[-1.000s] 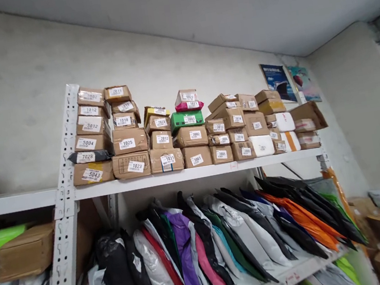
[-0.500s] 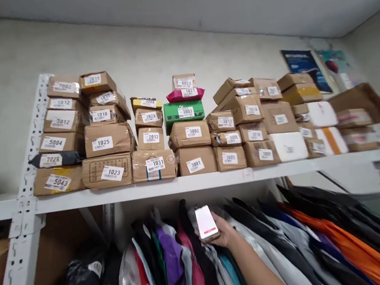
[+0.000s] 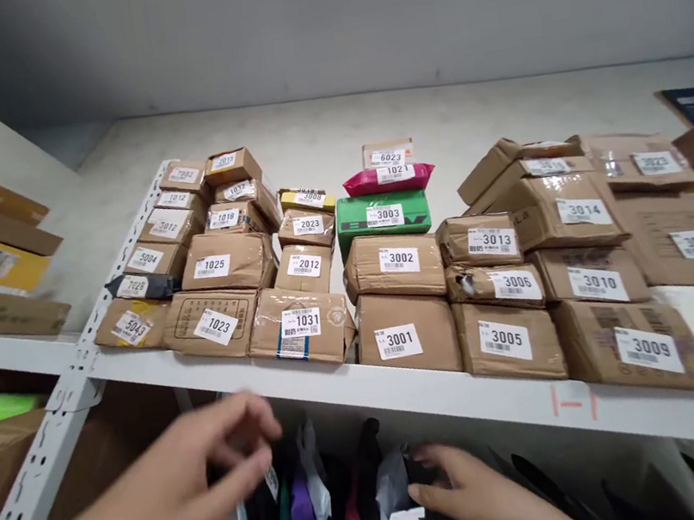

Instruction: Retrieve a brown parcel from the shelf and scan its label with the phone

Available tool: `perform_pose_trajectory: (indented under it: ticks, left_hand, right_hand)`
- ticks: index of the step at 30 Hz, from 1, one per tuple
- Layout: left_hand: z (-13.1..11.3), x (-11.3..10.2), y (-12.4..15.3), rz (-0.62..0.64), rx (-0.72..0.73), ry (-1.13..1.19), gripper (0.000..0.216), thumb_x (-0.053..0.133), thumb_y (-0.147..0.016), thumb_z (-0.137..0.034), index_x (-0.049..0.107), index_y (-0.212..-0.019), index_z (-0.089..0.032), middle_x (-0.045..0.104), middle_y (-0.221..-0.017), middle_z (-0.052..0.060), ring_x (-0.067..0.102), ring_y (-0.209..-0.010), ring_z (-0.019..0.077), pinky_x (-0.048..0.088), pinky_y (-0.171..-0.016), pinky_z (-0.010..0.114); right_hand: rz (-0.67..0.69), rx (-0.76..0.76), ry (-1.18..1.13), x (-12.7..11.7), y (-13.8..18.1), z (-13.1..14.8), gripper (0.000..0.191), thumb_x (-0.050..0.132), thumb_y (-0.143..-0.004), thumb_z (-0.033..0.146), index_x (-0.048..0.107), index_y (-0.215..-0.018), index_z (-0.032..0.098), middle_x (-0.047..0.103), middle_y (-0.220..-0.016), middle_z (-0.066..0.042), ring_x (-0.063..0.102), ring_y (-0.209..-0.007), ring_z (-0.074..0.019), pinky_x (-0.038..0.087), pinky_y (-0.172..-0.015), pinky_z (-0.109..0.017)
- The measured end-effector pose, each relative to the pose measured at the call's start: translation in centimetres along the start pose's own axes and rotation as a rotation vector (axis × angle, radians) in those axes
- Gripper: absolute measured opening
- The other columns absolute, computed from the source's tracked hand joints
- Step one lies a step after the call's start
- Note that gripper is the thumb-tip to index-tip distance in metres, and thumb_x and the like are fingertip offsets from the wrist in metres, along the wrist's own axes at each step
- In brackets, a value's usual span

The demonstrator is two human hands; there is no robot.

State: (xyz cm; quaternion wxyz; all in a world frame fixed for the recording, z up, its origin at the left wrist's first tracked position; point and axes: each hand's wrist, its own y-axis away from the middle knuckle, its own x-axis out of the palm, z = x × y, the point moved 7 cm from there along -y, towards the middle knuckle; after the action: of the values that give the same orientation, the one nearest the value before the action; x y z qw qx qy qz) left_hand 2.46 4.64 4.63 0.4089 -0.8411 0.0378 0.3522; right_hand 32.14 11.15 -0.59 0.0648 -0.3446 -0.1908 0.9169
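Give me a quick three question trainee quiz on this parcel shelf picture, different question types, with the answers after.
1. True or false: the green box is labelled 3003.
2. Which box sits directly on box 3001? A 3002, B 1025, C 3009.
3. Fill in: both the left hand and the right hand reach among the ____ under the shelf.
Key: 1 true. 2 A, box 3002. 3 bags.

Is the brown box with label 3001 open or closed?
Closed. The box 3001 on the shelf shows flat sealed sides, no lifted flap.
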Motion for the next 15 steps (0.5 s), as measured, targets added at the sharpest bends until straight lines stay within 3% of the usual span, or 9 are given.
perform_pose_trajectory:
  ticks: [3,6,8,9,11,13,15]
  left_hand:
    - [-3.8,-6.3,-4.7,-0.258,0.236,-0.2,0.03,0.049,-0.076,-0.044,0.052,-0.098,-0.023,0.06,-0.105,0.005,0.056,-0.095,0.0203,0.048,-0.084,0.034]
    - [-7.3,-11.2,-10.4,-0.473,0.369,-0.597,0.062,0.059,-0.067,-0.041,0.04,-0.122,-0.019,0.045,-0.128,0.012,0.041,-0.118,0.0279,0.037,-0.099,0.043]
    - [-9.1,-13.1,-14.5,-0.487,0.444,-0.823,0.092,0.065,-0.06,-0.038,0.019,-0.136,-0.017,0.022,-0.145,0.016,0.019,-0.133,0.0328,0.024,-0.107,0.046]
    - [-9.6,-13.6,-16.5,-0.447,0.457,-0.926,0.103,0.069,-0.056,-0.038,0.011,-0.139,-0.016,0.014,-0.147,0.018,0.011,-0.135,0.0354,0.018,-0.109,0.047]
    - [-10.1,-14.4,-19.9,-0.369,0.438,-1.061,0.118,0.074,-0.05,-0.035,0.001,-0.14,-0.013,0.004,-0.149,0.022,0.002,-0.136,0.0393,0.012,-0.109,0.05]
    - [-10.4,-14.9,-22.2,-0.314,0.393,-1.113,0.126,0.077,-0.046,-0.033,-0.004,-0.14,-0.012,0.001,-0.148,0.026,0.001,-0.136,0.0412,0.012,-0.109,0.053]
    - [-10.6,-15.0,-23.6,-0.272,0.365,-1.121,0.129,0.078,-0.043,-0.032,-0.004,-0.14,-0.015,0.003,-0.148,0.026,0.004,-0.136,0.0407,0.015,-0.108,0.053]
  right_hand:
    - [0.008,-0.314,0.021,-1.2,3.4,10.5,0.037,0.059,-0.073,0.044,0.059,-0.098,0.018,0.066,-0.098,-0.011,0.061,-0.089,-0.0232,0.05,-0.081,-0.037]
    - [-0.311,-0.638,0.051,-2.6,4.6,20.7,0.032,0.059,-0.073,0.041,0.055,-0.098,0.021,0.064,-0.095,-0.008,0.06,-0.086,-0.0206,0.051,-0.075,-0.035]
    - [-0.518,-0.731,0.095,-2.5,3.1,25.3,0.045,0.059,-0.072,0.038,0.047,-0.111,0.018,0.061,-0.103,-0.011,0.058,-0.095,-0.0241,0.048,-0.081,-0.04]
    - [-0.594,-0.704,0.176,-2.1,1.6,26.9,0.06,0.059,-0.071,0.038,0.039,-0.121,0.013,0.056,-0.112,-0.017,0.054,-0.102,-0.0282,0.046,-0.086,-0.044]
    - [-0.695,-0.443,0.39,-1.2,-2.5,28.3,0.084,0.06,-0.07,0.039,0.019,-0.132,0.0,0.046,-0.119,-0.03,0.046,-0.111,-0.0393,0.04,-0.088,-0.054]
    - [-0.744,-0.271,0.505,-0.4,-5.6,29.1,0.091,0.059,-0.071,0.04,0.008,-0.136,0.002,0.039,-0.121,-0.035,0.044,-0.111,-0.0439,0.039,-0.084,-0.056]
    - [-0.768,-0.189,0.489,0.1,-7.6,29.5,0.095,0.059,-0.07,0.049,0.008,-0.137,0.006,0.037,-0.122,-0.034,0.046,-0.11,-0.0447,0.04,-0.082,-0.056]
